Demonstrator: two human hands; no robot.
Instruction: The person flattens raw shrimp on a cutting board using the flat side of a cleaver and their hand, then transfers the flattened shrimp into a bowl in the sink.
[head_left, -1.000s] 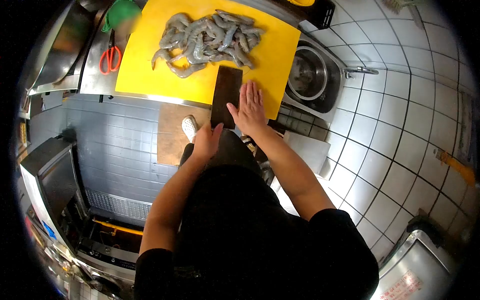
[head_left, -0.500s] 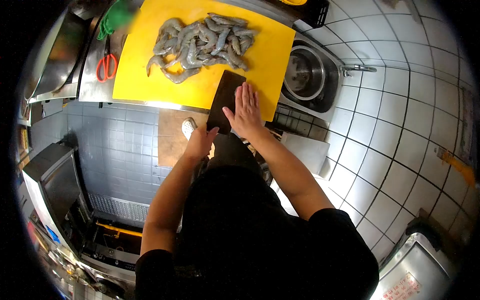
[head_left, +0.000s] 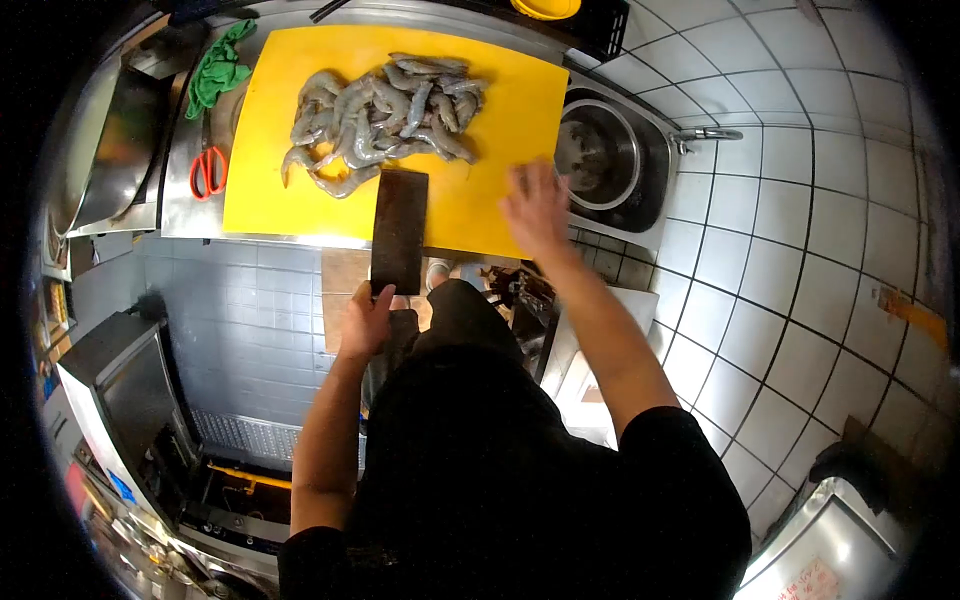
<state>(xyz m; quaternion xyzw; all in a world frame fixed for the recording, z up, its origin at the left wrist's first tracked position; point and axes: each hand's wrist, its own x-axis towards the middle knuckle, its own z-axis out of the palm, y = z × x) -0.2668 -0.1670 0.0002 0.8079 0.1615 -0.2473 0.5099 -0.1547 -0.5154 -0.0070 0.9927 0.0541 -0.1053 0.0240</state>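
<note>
My left hand [head_left: 366,318] is closed at the near end of a dark, broad-bladed cleaver [head_left: 400,228]. The blade's far end reaches over the front edge of a yellow cutting board [head_left: 290,212], just short of a pile of raw grey shrimp [head_left: 362,130]. Slightly blurred, my right hand [head_left: 537,208] is over the board's right front part with fingers apart and nothing in it. It is apart from both the cleaver and the shrimp.
Red-handled scissors [head_left: 208,172] and a green cloth [head_left: 216,68] lie left of the board. To the right is a sink [head_left: 655,205] holding a round metal bowl [head_left: 634,150], with a faucet [head_left: 710,134] beyond. A yellow container [head_left: 547,8] sits at the back.
My right hand has come off the cleaver blade and moved right. The cleaver has shifted left and straightened in my left hand. The view has shifted slightly; the shrimp pile looks the same.
</note>
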